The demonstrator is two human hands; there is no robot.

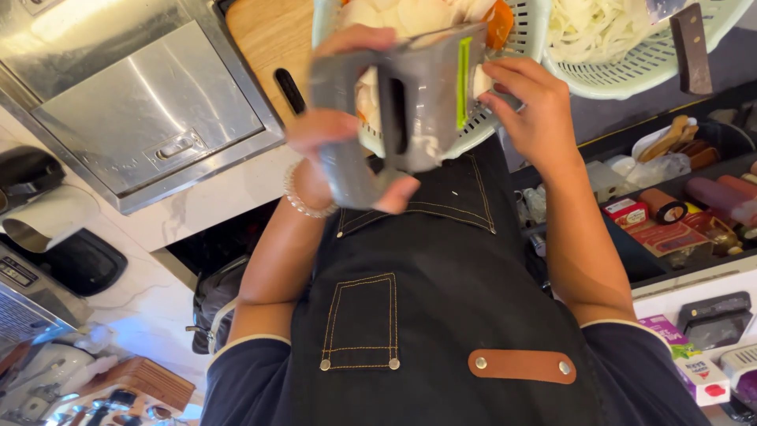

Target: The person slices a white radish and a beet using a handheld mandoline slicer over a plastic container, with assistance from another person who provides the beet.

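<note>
The picture appears upside down, with the person's dark apron (441, 315) filling the lower middle and both forearms reaching up toward a grey handheld slicer (410, 110) with a green strip along its blade edge. The left hand (339, 134), which wears a beaded bracelet (303, 201) at the wrist, is wrapped around the slicer's grey handle, fingers curled tight and thumb pressed against the grip. The right hand (532, 106) sits at the slicer's far edge, its fingers drawn together and pinching a small pale piece of vegetable (482, 81) against the blade side. The slicer is held over a pale green perforated basket (516, 47) that holds white slices and an orange piece; a second pale green basket (654, 47) just beside it is heaped with white shredded vegetable, and a knife with a dark brown handle (691, 47) lies across its rim. Behind the baskets is a wooden cutting board (268, 39), next to a steel hatch (150, 110) set in a white counter. On the picture's right, an open drawer (678, 205) holds red flat cartons, a brown roll and a pinkish-red tube. Below it stand a purple-and-white box (666, 331) and a white box with a red mark (706, 379).
</note>
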